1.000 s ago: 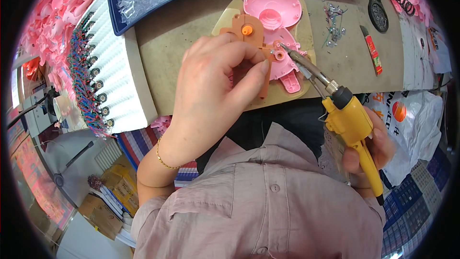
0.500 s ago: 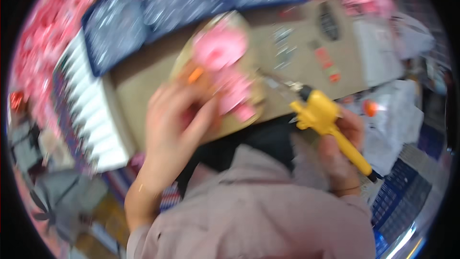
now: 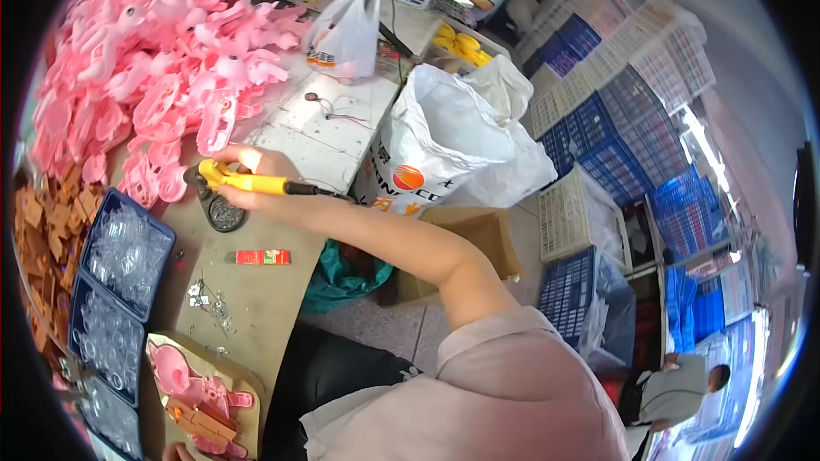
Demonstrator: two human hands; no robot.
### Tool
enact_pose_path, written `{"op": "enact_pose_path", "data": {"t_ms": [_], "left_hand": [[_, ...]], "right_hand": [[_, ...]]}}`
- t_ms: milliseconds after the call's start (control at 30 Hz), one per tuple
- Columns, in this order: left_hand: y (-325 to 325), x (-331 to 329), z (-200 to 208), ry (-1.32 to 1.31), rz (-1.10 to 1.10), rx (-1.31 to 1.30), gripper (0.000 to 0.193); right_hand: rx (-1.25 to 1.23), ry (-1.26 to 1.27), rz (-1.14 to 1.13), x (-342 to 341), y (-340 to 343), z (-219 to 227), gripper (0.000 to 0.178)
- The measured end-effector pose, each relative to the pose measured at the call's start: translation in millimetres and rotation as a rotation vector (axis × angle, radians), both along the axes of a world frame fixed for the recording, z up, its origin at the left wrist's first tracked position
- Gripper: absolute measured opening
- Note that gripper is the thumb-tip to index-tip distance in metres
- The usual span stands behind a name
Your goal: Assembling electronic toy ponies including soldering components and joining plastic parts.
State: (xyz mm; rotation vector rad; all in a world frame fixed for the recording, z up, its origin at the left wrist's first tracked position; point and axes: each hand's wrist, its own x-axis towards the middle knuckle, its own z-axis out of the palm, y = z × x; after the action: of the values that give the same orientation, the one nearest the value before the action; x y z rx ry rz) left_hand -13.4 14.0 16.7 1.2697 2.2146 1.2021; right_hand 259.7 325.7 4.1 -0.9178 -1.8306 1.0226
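Observation:
My right hand [image 3: 248, 196] is closed round a yellow soldering gun [image 3: 265, 183], whose black cable trails to the right. The gun's front end is over a small dark stand with a round dish [image 3: 225, 215] at the table's far side. Of my left hand [image 3: 178, 452] only a little shows at the bottom edge, beside a tan work board [image 3: 248, 376]; its fingers are mostly cut off. On that board lie pink plastic toy parts [image 3: 173, 369] and an orange-brown block [image 3: 205, 423].
Blue trays [image 3: 109, 337] of clear plastic pieces line the left side. Beyond are a heap of pink parts [image 3: 154, 60] and orange-brown pieces [image 3: 55, 222]. A red packet [image 3: 262, 257] and small metal bits [image 3: 213, 303] lie on the table. A white sack [image 3: 436, 137] stands right; people work farther off.
The view has swung to the right. My right hand has carried the soldering gun from near the work board to the dark stand. My left hand has mostly gone out of view.

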Motion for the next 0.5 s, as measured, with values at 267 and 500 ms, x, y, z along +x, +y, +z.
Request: {"op": "enact_pose_path", "data": {"t_ms": [267,500], "left_hand": [[-32,-12,-17,0.193,-0.288,-0.229,0.017],[-16,11,3,0.223,-0.263,-0.191,0.022]], "right_hand": [[-0.257,0.002,0.508,-61,-108,-14,0.014],[0.489,-0.44,1.094,-205,-121,-19,0.02]]}}
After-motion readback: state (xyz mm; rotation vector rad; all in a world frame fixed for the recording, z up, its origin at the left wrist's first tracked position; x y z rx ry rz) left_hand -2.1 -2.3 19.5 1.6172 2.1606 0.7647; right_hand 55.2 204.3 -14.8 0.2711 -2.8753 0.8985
